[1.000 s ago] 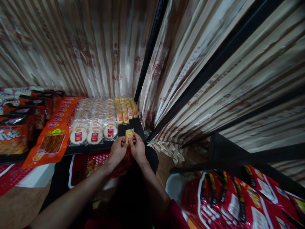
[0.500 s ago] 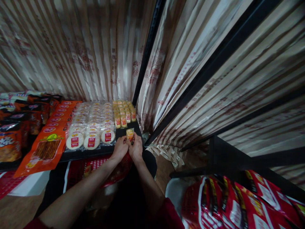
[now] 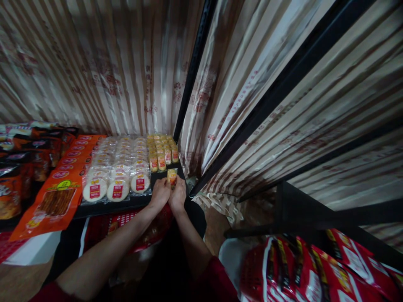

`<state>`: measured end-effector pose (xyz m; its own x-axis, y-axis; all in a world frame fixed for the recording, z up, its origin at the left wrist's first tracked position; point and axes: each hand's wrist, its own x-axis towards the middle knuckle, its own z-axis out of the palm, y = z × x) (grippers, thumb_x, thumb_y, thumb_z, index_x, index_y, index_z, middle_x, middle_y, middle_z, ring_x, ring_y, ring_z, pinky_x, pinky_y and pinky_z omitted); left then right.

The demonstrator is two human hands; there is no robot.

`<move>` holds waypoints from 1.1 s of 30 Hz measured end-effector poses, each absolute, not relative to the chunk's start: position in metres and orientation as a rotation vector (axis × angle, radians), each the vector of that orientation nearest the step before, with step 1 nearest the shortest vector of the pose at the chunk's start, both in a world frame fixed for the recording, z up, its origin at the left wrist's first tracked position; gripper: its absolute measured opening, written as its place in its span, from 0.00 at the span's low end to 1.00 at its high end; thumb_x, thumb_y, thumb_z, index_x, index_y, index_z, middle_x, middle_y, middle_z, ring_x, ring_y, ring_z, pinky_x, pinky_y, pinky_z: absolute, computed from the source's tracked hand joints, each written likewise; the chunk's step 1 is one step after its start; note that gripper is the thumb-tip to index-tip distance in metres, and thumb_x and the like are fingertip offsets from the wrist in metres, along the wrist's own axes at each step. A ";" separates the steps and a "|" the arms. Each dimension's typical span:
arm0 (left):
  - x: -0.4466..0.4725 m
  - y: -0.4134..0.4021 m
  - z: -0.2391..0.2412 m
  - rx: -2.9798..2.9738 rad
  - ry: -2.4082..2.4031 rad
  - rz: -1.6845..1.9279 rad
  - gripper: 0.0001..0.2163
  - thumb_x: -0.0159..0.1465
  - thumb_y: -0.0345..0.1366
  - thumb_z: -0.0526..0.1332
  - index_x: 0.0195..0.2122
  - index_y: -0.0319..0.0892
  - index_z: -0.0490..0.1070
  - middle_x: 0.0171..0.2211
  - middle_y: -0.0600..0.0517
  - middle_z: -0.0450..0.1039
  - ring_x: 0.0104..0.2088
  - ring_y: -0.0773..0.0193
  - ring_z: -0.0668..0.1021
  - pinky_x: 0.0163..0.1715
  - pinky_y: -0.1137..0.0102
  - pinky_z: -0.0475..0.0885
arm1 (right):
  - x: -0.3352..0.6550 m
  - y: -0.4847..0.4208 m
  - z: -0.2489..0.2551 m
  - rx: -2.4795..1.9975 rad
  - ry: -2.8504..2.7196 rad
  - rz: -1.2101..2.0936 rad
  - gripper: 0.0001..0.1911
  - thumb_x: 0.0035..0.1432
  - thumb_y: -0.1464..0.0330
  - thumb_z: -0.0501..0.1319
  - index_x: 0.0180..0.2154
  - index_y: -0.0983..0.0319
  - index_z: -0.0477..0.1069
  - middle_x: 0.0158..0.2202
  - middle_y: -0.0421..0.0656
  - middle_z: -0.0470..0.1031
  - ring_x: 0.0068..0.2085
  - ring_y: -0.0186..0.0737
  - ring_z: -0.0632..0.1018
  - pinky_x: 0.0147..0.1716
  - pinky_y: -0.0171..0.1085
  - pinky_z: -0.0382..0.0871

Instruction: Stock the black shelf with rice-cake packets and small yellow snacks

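Note:
A small yellow wrapped snack packet (image 3: pixel 171 176) is pinched between my two hands, just above the front of the black shelf (image 3: pixel 103 207). My left hand (image 3: pixel 160 193) grips its left side and my right hand (image 3: pixel 178 193) its right side, fingers closed. Beyond it, rows of similar small yellow packets (image 3: pixel 161 160) stand at the shelf's right end. To their left lie rows of round white rice crackers (image 3: pixel 118 189) in clear wrappers with red labels.
Long orange snack bags (image 3: pixel 59 201) and black-and-orange bags (image 3: pixel 12 197) fill the shelf's left. A red basket (image 3: pixel 126 220) sits below. Black metal posts (image 3: pixel 197 67) rise before a striped curtain (image 3: pixel 110 54). Red bags (image 3: pixel 308 268) fill a basket at lower right.
The view has shifted slightly, so the shelf goods appear a little further left and lower. Both hands keep the yellow packet in nearly the same place.

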<state>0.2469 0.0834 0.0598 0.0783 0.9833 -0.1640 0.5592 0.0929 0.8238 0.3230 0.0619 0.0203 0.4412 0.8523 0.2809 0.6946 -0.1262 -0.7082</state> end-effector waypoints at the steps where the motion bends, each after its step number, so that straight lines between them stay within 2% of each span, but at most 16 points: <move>1: 0.248 0.085 0.059 1.574 1.581 0.676 0.16 0.60 0.29 0.51 0.46 0.37 0.73 0.46 0.43 0.73 0.49 0.58 0.72 0.52 0.67 0.63 | 0.324 0.065 0.020 -1.875 -1.301 0.243 0.23 0.55 0.72 0.53 0.53 0.66 0.65 0.45 0.53 0.69 0.47 0.47 0.70 0.49 0.44 0.65; 12: 0.263 0.107 0.052 1.553 1.541 0.733 0.16 0.63 0.33 0.51 0.49 0.38 0.70 0.50 0.43 0.72 0.51 0.59 0.73 0.54 0.66 0.63 | 0.332 0.098 0.013 -1.886 -1.215 0.243 0.22 0.57 0.72 0.50 0.54 0.65 0.63 0.48 0.53 0.69 0.50 0.46 0.69 0.51 0.44 0.62; 21: 0.268 0.119 0.053 1.492 1.540 0.711 0.19 0.65 0.38 0.49 0.54 0.39 0.66 0.58 0.44 0.65 0.58 0.59 0.66 0.59 0.67 0.56 | 0.337 0.122 0.004 -1.849 -1.205 0.247 0.23 0.56 0.72 0.50 0.55 0.64 0.61 0.50 0.53 0.68 0.53 0.45 0.67 0.53 0.45 0.61; 27: 0.265 0.122 0.053 1.435 1.535 0.717 0.24 0.65 0.43 0.48 0.59 0.35 0.60 0.62 0.40 0.57 0.62 0.57 0.60 0.61 0.66 0.51 | 0.338 0.133 0.001 -1.839 -1.234 0.232 0.25 0.56 0.72 0.50 0.57 0.65 0.59 0.51 0.54 0.67 0.54 0.46 0.67 0.52 0.45 0.61; 33: 0.261 0.122 0.058 1.426 1.534 0.725 0.25 0.65 0.42 0.48 0.59 0.31 0.60 0.61 0.38 0.58 0.62 0.54 0.61 0.61 0.64 0.52 | 0.339 0.143 0.007 -1.827 -1.287 0.225 0.27 0.56 0.72 0.51 0.58 0.67 0.58 0.52 0.55 0.66 0.55 0.46 0.66 0.53 0.45 0.61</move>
<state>0.2614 0.1218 0.0580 0.0610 0.9746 -0.2155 0.4521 0.1655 0.8765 0.3395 0.1425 0.0068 0.4500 0.8358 0.3147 0.6793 -0.0916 -0.7281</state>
